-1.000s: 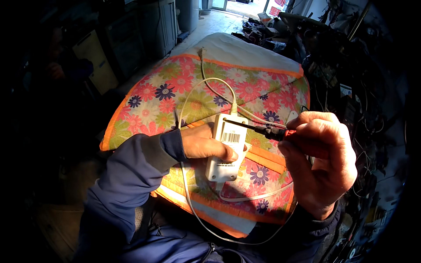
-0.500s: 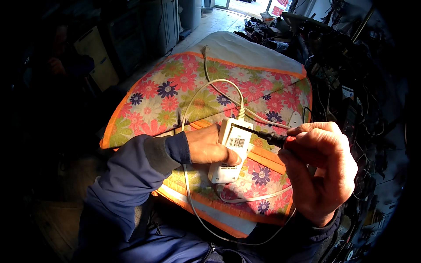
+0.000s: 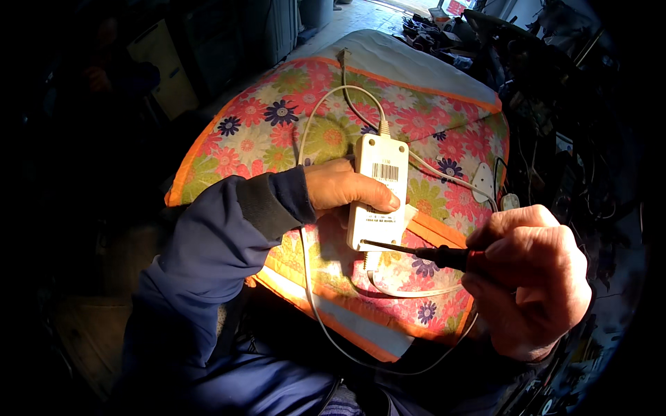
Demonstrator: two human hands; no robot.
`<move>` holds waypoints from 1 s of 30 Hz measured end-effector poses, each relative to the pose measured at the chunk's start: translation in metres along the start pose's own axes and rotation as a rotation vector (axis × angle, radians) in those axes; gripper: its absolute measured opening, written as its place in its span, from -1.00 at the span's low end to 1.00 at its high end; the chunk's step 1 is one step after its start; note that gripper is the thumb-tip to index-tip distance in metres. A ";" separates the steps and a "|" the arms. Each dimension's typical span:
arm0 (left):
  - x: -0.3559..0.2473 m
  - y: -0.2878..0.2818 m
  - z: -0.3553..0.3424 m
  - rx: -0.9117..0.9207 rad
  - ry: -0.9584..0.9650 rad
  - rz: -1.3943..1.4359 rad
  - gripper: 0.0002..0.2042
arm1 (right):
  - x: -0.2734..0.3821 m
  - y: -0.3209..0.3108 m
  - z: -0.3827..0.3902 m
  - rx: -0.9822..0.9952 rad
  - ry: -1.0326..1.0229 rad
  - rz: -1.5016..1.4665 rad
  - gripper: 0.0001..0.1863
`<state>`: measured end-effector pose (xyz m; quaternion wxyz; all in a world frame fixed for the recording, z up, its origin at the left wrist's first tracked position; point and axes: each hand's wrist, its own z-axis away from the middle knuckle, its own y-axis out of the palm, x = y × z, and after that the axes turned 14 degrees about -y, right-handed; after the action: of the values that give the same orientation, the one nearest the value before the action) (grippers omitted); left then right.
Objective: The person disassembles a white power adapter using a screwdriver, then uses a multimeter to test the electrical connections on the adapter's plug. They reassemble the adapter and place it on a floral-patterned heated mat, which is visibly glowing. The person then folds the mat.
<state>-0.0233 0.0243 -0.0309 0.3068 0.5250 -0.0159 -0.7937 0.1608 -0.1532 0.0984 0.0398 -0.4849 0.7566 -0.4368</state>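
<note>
A white power adapter [image 3: 381, 154] with a barcode label and holes at its corners is tilted slightly, a cord leaving each end. My left hand [image 3: 343, 188] grips it from the left side, thumb across its face and the other fingers mostly hidden behind. In my right hand [image 3: 538, 277] is a screwdriver [image 3: 447, 257] with a thin dark shaft and a black and red handle. Its tip meets the hole at the adapter's lower left corner. Whether a screw sits in that hole cannot be made out.
Under the adapter lies a flowered cloth [image 3: 260, 149] with orange edging. The pale cord [image 3: 310, 284] loops over it and down past my lap. A white flat piece [image 3: 483, 182] rests at its right edge. Dark clutter [image 3: 548, 76] crowds the right; a shadowed person is at the far left.
The screwdriver tip has gone from the adapter's upper left hole to its lower left one. My left hand has raised the adapter in the picture. My right hand has moved down and right.
</note>
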 end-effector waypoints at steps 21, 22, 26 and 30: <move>0.007 -0.004 -0.008 -0.080 -0.021 -0.073 -0.52 | 0.004 0.036 -0.006 -0.170 -0.178 0.332 -0.58; 0.007 -0.005 -0.007 -0.090 -0.025 -0.074 -0.51 | 0.008 0.036 -0.010 -0.157 -0.170 0.353 -0.57; 0.004 -0.003 -0.003 -0.094 -0.011 -0.069 -0.49 | 0.007 0.017 -0.007 -0.053 -0.097 0.319 -0.59; -0.002 0.001 -0.004 -0.041 0.016 -0.089 -0.47 | 0.004 0.001 0.008 -0.169 -0.050 0.264 -0.65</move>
<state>-0.0187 0.0258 -0.0306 0.2818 0.5252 0.0264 -0.8025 0.1616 -0.1615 0.0939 0.0745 -0.3937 0.8466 -0.3503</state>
